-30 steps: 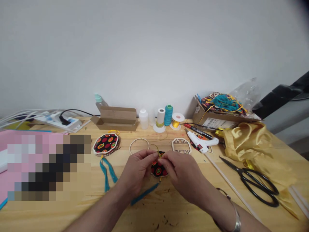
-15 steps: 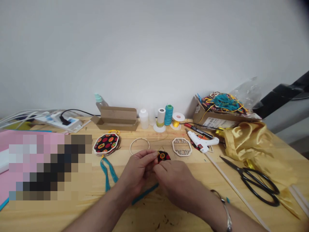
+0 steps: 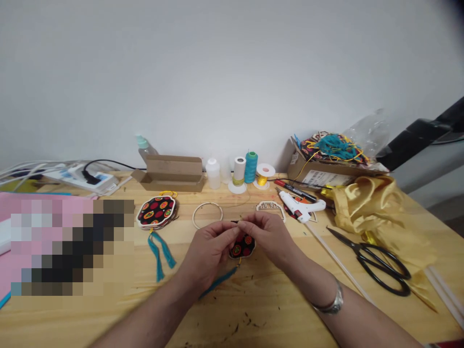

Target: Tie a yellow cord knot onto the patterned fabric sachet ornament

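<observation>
Whatever lies between the fingertips could slip, since both hands meet in a tight pinch over a very small spot and the fingers cover it; a fine thread there, if that is what it is, would be easy to lose or snag. The patterned pendant [image 3: 243,246] could also twist if the two hands pull unevenly, because nothing else visibly steadies its lower part. Its teal tassel [image 3: 222,280] runs down to the left, beside the left wrist, so a forearm sliding inward might catch it and tug the short yellow cord [image 3: 239,261]. The wooden ring [image 3: 208,203] and the lattice frame [image 3: 263,206] lie close beyond the knuckles, where a forward nudge could shift them on the table [image 3: 261,295].

The left hand [image 3: 213,249] has thumb and forefinger pressed together at the pendant's top, its other fingers curled in front of the pendant's left side (I cannot tell whether they touch it). The right hand [image 3: 268,234] mirrors it, thumb and forefinger closed to a point against the left fingertips. What they pinch is hidden. The pendant itself sits just below the joined fingertips, between the hands, its cord and tassel at the lower edge.
</observation>
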Available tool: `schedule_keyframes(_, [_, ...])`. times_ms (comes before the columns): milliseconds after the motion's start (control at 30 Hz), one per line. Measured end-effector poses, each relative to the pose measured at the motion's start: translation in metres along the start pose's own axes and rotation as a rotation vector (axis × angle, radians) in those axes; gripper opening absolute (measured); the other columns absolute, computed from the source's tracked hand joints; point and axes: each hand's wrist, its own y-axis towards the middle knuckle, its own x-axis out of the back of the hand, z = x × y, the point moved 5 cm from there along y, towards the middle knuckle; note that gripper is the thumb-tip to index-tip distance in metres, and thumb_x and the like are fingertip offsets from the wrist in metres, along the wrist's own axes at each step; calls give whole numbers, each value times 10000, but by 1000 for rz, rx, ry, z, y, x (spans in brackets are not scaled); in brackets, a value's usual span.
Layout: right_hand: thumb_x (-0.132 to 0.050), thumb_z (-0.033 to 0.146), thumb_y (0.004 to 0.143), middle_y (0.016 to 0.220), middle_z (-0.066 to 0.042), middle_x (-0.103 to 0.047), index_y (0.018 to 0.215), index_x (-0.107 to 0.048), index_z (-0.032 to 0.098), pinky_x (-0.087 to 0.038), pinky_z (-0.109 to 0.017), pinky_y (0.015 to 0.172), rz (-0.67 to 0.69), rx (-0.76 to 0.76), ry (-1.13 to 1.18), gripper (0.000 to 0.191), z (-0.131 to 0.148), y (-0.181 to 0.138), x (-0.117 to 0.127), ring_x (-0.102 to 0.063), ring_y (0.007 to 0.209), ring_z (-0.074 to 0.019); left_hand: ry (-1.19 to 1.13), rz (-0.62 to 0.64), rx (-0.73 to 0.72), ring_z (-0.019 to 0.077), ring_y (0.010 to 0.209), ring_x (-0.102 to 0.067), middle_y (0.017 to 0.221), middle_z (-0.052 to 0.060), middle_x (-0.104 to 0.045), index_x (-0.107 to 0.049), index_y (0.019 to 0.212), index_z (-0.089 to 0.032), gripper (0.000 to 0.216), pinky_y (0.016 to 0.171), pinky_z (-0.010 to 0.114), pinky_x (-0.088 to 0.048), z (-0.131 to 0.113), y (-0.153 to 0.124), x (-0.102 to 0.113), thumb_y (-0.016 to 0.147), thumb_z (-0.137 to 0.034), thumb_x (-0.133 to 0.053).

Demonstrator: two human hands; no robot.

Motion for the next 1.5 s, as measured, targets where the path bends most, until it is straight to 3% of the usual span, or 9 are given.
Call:
schedule_keyframes(133, [-551, 239, 739, 554, 15, -563, 619, -554, 154, -423, -219, 499, -34, 34, 7, 146, 3, -3, 0, -519, 529, -105, -52, 59, 6, 117, 622, -589, 682, 26, -677, -688, 725, -151, 85, 607, 217, -456, 3, -1, -4, 696, -227, -665])
schedule_keyframes(333, [-466, 249, 788, 472, 52, -475, 659, -463, 183, -389, -211, 419, 61, -44, 109, 145, -2, -3, -6, -461, 419, -92, -51, 164, -41, 118, 592, -579, 609, 12, -650, -686, 686, -147, 112, 600, 231, -446, -1, -1, -10, 739, -216, -616])
schedule_keyframes(567, [-500, 220, 761, 533, 45, -440, 633, -490, 165, -329, -187, 443, -5, 56, -61, 140, 3, 0, 3, -392, 488, -75, -26, 101, -4, 132, 675, -609, 710, 36, -692, -701, 769, -139, 118, 655, 233, -456, 3, 1, -4, 700, -229, -666])
schedule_keyframes(867, [-510, 198, 749, 541, 40, -474, 623, -506, 160, -343, -192, 458, 1, 17, -33, 132, 7, -3, 2, -426, 493, -79, 99, 41, -3, 71, 500, -504, 586, 2, -636, -697, 746, -137, 132, 449, 170, -332, 0, 1, -1, 704, -257, -658])
schedule_keyframes(1033, [-520, 224, 743, 511, 49, -433, 596, -488, 161, -316, -186, 426, 27, 1, 0, 163, 6, -2, 1, -382, 463, -70, 52, 76, 6, 103, 557, -540, 637, 29, -651, -689, 743, -136, 150, 476, 190, -344, 2, 1, 0, 697, -276, -660])
schedule_keyframes(1300, [-456, 385, 789, 524, 42, -438, 609, -475, 159, -316, -187, 414, 131, -111, 118, 289, 3, -2, -2, -376, 432, -58, 76, 45, 22, 47, 441, -410, 531, -15, -569, -680, 718, -133, 149, 401, 174, -224, 1, 2, 1, 707, -279, -653])
schedule_keyframes(1500, [-586, 242, 686, 505, 48, -478, 646, -548, 139, -308, -171, 405, 126, -116, 78, 117, 5, -1, 1, -397, 429, -54, 115, 26, 10, 38, 394, -331, 476, -32, -520, -685, 712, -126, 156, 379, 186, -171, 2, 2, 3, 693, -279, -660])
